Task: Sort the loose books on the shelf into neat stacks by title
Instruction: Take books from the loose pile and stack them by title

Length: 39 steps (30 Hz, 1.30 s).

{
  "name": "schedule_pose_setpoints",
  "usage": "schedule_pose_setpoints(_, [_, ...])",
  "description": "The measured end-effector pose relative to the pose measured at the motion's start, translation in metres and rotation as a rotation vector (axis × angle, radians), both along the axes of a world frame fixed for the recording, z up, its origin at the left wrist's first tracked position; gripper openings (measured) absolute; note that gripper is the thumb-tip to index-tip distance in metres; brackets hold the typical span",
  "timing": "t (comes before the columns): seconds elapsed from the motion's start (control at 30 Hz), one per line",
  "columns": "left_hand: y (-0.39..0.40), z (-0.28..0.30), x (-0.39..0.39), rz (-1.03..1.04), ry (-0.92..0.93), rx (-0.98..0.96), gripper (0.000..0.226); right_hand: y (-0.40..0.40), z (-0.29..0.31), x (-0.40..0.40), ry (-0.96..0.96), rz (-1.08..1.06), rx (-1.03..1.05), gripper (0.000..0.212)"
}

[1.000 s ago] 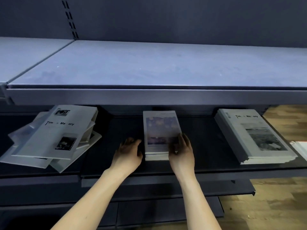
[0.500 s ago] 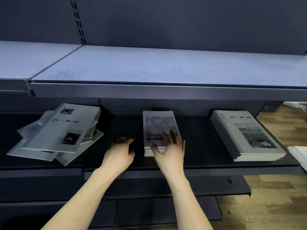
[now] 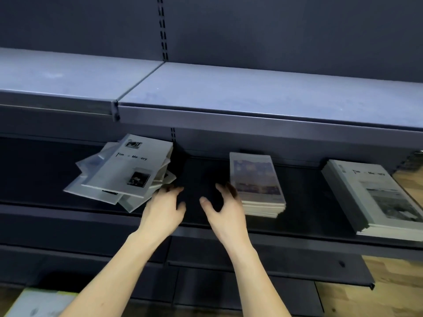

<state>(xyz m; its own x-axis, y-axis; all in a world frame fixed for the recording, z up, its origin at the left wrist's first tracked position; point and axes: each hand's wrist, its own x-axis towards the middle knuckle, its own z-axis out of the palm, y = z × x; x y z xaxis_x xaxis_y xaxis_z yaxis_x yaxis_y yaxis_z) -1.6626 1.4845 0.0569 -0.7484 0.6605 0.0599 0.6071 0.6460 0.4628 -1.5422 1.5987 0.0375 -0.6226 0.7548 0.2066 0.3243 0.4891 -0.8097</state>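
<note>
A messy pile of white books [image 3: 128, 172] titled "Time Memory" lies askew on the dark lower shelf [image 3: 201, 175], left of centre. A neat stack with a bluish photo cover [image 3: 256, 181] sits in the middle. A second neat stack of white "Time Memory" books [image 3: 375, 195] lies at the right. My left hand [image 3: 163, 209] hovers over the shelf, fingertips near the messy pile's right edge, holding nothing. My right hand [image 3: 223, 208] is just left of the photo-cover stack, fingers loosely curled and empty.
A grey upper shelf [image 3: 251, 97] overhangs the lower one and limits headroom. Slotted uprights [image 3: 163, 28] run up the back panel. Wooden floor [image 3: 389, 294] shows at the lower right. A pale object [image 3: 39, 303] sits at the bottom left corner.
Both hands have left the photo-cover stack and shifted left toward the messy pile. The view has swung left, so the stacks appear further right.
</note>
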Motion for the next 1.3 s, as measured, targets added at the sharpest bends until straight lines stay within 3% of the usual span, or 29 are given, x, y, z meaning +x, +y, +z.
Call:
schedule_pose_setpoints(0.3, [-0.047, -0.004, -0.061, 0.030, 0.009, 0.037, 0.046, -0.039, 0.003, -0.062, -0.062, 0.024, 0.024, 0.054])
schedule_pose_setpoints(0.57, [-0.099, -0.013, -0.148, 0.040, 0.038, 0.054, 0.046, -0.090, -0.004, -0.141, -0.101, 0.071, -0.137, 0.048])
schedule_pose_setpoints(0.73, [-0.129, -0.018, -0.199, 0.038, 0.022, 0.065, 0.045, -0.111, -0.015, -0.183, -0.148, 0.008, -0.191, 0.060])
schedule_pose_setpoints(1.1, [-0.168, -0.034, -0.263, -0.018, -0.018, -0.004, 0.038, -0.132, -0.041, -0.231, 0.063, -0.321, -0.421, 0.051])
schedule_pose_setpoints(1.3, [-0.173, -0.041, -0.275, -0.046, 0.002, -0.019, 0.041, -0.133, -0.035, -0.237, 0.143, -0.386, -0.598, 0.054])
